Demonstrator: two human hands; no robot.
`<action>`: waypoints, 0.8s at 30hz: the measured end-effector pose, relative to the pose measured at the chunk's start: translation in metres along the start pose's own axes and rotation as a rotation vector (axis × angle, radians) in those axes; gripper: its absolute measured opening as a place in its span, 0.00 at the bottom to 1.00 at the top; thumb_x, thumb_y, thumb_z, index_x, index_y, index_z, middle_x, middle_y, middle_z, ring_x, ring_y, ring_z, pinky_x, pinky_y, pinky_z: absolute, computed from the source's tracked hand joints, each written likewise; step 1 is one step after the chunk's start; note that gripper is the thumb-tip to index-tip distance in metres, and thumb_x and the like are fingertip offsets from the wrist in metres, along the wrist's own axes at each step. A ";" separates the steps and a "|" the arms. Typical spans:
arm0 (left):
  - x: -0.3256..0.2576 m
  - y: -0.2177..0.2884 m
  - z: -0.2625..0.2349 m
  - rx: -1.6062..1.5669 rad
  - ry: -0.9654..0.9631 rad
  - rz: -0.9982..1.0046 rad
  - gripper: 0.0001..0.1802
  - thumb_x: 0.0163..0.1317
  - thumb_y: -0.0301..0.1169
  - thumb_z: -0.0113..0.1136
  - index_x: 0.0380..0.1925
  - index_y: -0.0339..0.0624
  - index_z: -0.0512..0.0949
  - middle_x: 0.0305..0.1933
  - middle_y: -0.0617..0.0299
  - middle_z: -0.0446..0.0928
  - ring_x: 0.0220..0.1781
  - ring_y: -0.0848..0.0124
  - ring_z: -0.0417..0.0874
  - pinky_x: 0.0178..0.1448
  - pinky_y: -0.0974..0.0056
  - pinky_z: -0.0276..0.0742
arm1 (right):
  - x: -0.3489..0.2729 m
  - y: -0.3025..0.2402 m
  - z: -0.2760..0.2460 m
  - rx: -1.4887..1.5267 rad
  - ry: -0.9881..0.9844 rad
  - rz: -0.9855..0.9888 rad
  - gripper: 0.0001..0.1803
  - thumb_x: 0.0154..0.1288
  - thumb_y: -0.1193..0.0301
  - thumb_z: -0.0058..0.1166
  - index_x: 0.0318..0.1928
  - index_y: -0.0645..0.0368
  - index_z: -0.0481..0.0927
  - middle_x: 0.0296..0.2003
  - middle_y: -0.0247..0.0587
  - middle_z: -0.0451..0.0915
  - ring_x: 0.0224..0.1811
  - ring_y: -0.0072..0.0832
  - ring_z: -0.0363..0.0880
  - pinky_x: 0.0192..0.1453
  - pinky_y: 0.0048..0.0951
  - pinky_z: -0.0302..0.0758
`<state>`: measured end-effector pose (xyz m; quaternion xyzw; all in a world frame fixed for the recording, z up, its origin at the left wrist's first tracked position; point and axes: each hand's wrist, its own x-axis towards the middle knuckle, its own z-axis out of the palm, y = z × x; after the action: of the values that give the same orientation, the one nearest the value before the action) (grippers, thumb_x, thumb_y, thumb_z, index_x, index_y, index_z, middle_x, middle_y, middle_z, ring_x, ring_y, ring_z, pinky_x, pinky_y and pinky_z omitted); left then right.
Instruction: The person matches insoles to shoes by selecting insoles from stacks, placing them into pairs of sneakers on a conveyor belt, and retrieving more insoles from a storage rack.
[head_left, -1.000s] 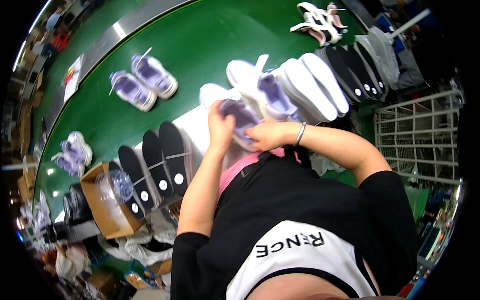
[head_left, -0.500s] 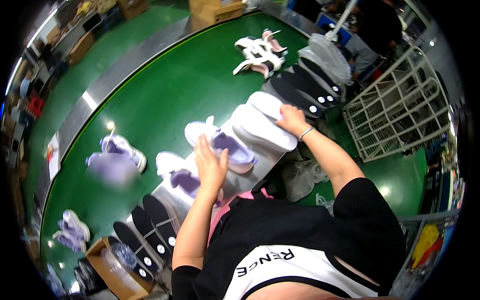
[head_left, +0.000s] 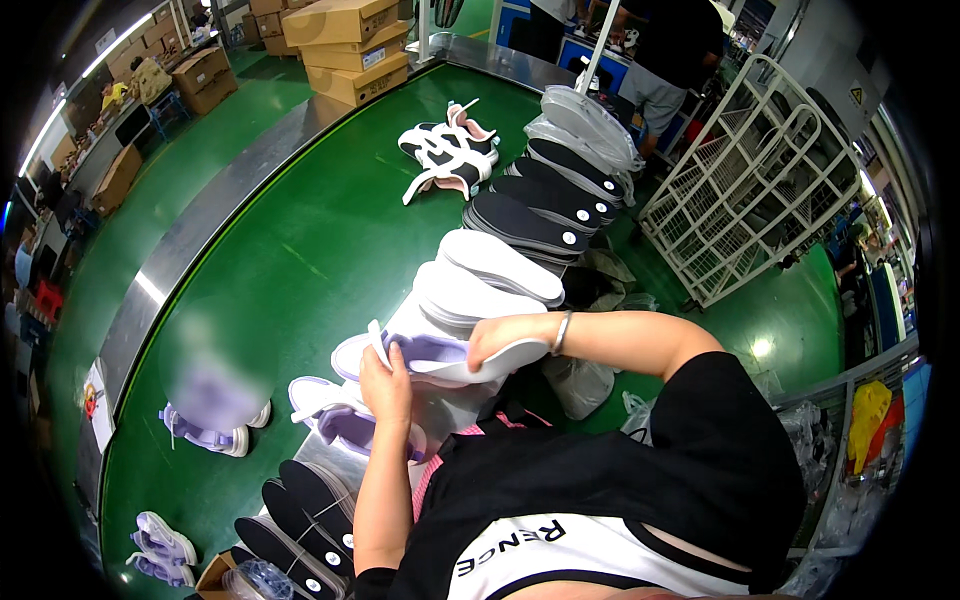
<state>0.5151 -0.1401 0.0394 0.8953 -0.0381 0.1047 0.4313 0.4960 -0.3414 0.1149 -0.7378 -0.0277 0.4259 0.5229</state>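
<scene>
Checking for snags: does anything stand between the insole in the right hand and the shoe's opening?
Nothing visible does. The right hand holds the white insole at the heel end of the lilac-lined shoe; the left hand is at its tongue.

The shoe point(head_left: 430, 350) is white and lilac, the insole point(head_left: 516, 358) white, the tabletop point(head_left: 300, 235) green

This is a shoe workshop, factory-like in scale: a broad green surface point(head_left: 290, 240) carries lilac-and-white sneakers point(head_left: 163, 548), white insoles point(head_left: 475, 290) and stacked black insoles point(head_left: 520, 222). Cardboard cartons point(head_left: 352, 52) are piled near its far edge, a wire-mesh cage trolley point(head_left: 722, 210) stands alongside, and a co-worker point(head_left: 678, 45) (dark top, pale shorts) is beyond.
</scene>
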 end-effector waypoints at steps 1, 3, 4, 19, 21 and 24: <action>-0.002 0.004 -0.003 -0.010 -0.074 -0.070 0.10 0.54 0.33 0.48 0.32 0.38 0.69 0.26 0.49 0.73 0.31 0.52 0.73 0.36 0.56 0.66 | 0.011 0.000 0.008 0.001 0.000 0.002 0.13 0.47 0.64 0.48 0.23 0.60 0.78 0.16 0.37 0.73 0.17 0.27 0.72 0.20 0.29 0.68; -0.005 0.003 -0.004 -0.009 -0.086 -0.075 0.10 0.54 0.32 0.48 0.33 0.38 0.69 0.26 0.49 0.73 0.31 0.52 0.73 0.35 0.56 0.67 | 0.035 -0.005 0.026 -0.815 0.263 -0.158 0.12 0.43 0.68 0.47 0.23 0.64 0.78 0.18 0.47 0.75 0.21 0.38 0.75 0.25 0.36 0.70; -0.007 0.001 -0.005 -0.011 -0.103 -0.077 0.10 0.54 0.32 0.47 0.34 0.39 0.69 0.27 0.49 0.73 0.30 0.52 0.73 0.34 0.56 0.67 | 0.045 -0.005 0.036 -0.872 0.274 -0.155 0.11 0.41 0.69 0.46 0.23 0.65 0.77 0.19 0.51 0.75 0.22 0.42 0.75 0.28 0.37 0.71; -0.011 -0.009 0.005 -0.064 -0.105 -0.130 0.11 0.54 0.34 0.47 0.32 0.38 0.65 0.21 0.42 0.71 0.27 0.45 0.73 0.31 0.48 0.65 | 0.065 0.007 0.061 -1.172 0.322 -0.267 0.12 0.38 0.67 0.54 0.25 0.63 0.76 0.34 0.51 0.68 0.39 0.40 0.68 0.39 0.36 0.68; -0.010 -0.013 0.007 0.029 -0.080 -0.149 0.11 0.53 0.33 0.47 0.32 0.38 0.64 0.21 0.43 0.72 0.26 0.46 0.73 0.30 0.49 0.67 | 0.062 0.011 0.057 -1.275 0.354 -0.307 0.14 0.42 0.63 0.53 0.29 0.60 0.74 0.35 0.47 0.68 0.39 0.37 0.68 0.38 0.38 0.67; -0.011 -0.018 0.006 0.048 -0.070 -0.174 0.10 0.53 0.32 0.47 0.32 0.38 0.64 0.20 0.44 0.72 0.25 0.46 0.74 0.30 0.49 0.68 | 0.027 -0.006 0.057 -1.395 0.290 -0.189 0.16 0.40 0.65 0.52 0.31 0.61 0.72 0.32 0.45 0.68 0.35 0.39 0.70 0.37 0.38 0.67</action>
<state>0.5084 -0.1337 0.0202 0.9085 0.0271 0.0365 0.4155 0.4779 -0.2825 0.0978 -0.9437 -0.2875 0.1595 -0.0373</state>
